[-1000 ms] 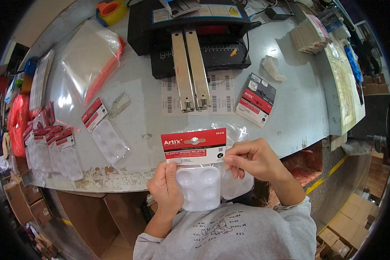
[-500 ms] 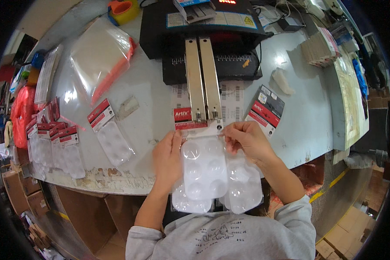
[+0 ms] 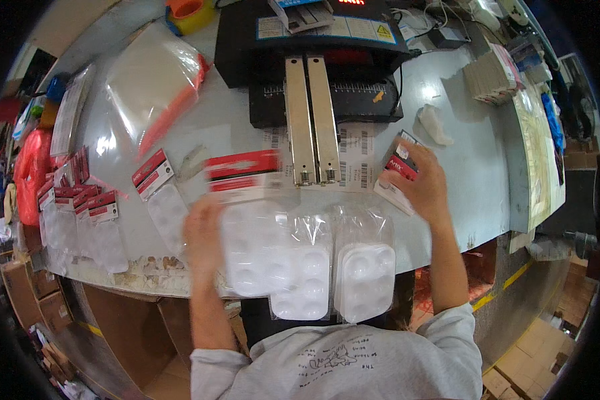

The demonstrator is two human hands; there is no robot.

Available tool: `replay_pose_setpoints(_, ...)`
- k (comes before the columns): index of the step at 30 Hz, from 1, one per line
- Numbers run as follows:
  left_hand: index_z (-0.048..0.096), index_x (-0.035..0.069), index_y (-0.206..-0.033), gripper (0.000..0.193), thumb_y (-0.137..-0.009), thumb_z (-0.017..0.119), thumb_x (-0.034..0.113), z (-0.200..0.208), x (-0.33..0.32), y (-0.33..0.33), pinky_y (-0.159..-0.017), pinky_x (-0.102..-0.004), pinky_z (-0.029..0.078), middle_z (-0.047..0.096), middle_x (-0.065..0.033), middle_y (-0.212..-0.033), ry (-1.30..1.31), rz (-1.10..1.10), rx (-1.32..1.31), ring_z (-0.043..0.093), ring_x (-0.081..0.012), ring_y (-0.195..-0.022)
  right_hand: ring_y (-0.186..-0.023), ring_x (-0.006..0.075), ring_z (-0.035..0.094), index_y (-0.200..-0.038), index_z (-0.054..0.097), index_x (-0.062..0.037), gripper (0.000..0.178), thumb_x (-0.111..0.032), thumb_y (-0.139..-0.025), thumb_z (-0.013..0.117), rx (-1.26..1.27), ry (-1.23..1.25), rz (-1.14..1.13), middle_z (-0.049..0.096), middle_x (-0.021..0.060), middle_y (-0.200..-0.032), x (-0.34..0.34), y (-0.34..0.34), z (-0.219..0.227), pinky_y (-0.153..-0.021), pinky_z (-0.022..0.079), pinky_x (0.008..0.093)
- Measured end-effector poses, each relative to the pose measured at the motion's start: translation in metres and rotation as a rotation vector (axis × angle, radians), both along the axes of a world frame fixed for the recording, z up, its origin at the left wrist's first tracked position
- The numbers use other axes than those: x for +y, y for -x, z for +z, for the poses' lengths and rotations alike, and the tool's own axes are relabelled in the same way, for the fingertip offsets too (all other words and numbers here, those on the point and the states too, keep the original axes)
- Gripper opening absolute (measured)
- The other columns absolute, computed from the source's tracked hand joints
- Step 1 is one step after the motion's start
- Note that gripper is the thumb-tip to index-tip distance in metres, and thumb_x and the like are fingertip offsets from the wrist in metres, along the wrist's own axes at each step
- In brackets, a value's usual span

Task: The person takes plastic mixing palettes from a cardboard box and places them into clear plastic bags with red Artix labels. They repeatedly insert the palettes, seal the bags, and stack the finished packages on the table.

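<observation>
My left hand point(image 3: 203, 230), blurred by motion, grips the left edge of a bagged white plastic palette point(image 3: 252, 250) with round wells. A red and white header card point(image 3: 243, 171) tops that bag, left of two metal arms point(image 3: 314, 120) that jut from a black machine point(image 3: 240, 53). My right hand point(image 3: 421, 179) is closed over the red, black and white header cards point(image 3: 395, 175) at the right, thumb and fingers on them. Two more palettes in clear bags, a middle one point(image 3: 303, 283) and a right one point(image 3: 365, 283), lie at the table's front edge without visible cards.
Carded palette packs point(image 3: 103, 233) are heaped at the left, with a single pack point(image 3: 160, 193) beside them. Behind lie clear plastic bags point(image 3: 150, 80) and a tape roll point(image 3: 192, 13). A card stack point(image 3: 490, 73) and crumpled plastic point(image 3: 435, 125) are at the right.
My left hand has drawn the carded palette leftward, out from under the metal arms. My right hand has left it and moved right and away onto the header cards.
</observation>
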State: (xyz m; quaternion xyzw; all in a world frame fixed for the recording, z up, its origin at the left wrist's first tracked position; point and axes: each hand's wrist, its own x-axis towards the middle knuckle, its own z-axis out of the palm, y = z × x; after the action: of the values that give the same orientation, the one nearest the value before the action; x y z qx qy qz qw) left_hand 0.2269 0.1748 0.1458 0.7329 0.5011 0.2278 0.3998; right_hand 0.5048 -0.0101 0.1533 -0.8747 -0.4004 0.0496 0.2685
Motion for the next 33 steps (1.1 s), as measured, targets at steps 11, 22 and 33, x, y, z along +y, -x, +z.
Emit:
replay_pose_setpoints(11, 0.054, 0.003, -0.084, 0.019, -0.075, 0.069, 0.009, -0.006, -0.079, 0.01, -0.08, -0.0326, 0.04, 0.05, -0.0103, -0.092, -0.026, -0.147, -0.079, 0.05, -0.0243, -0.086, -0.11, 0.0229, 0.054, -0.116, 0.06, -0.0036, 0.073, -0.036, -0.055, 0.083, -0.025, 0.212, -0.13, 0.063, 0.0116, -0.113, -0.021, -0.03, -0.025, -0.093, 0.032, 0.0359)
replay_pose_setpoints(22, 0.055, -0.001, -0.103, 0.014, -0.091, 0.056, 0.006, 0.057, -0.107, 0.001, -0.063, -0.0158, 0.042, 0.069, -0.0059, -0.089, 0.736, -0.218, -0.545, 0.053, -0.0015, -0.073, -0.068, 0.0291, 0.061, -0.095, 0.061, -0.004, 0.026, -0.023, -0.079, 0.068, 0.428, -0.073, 0.501, 0.064, 0.0129, -0.077, 0.014, 0.084, 0.089, -0.061, 0.045, 0.0355)
replay_pose_setpoints(33, 0.062, 0.001, -0.089, 0.016, -0.09, 0.059, 0.016, 0.052, -0.103, 0.002, -0.048, -0.0206, 0.036, 0.058, 0.0001, -0.058, 0.48, -0.262, -0.327, 0.043, -0.0024, -0.051, -0.044, 0.0252, 0.054, -0.074, 0.056, -0.0055, 0.027, -0.028, -0.079, 0.07, 0.256, -0.096, 0.597, 0.055, 0.0077, -0.056, 0.015, 0.093, 0.075, -0.042, 0.04, 0.0328)
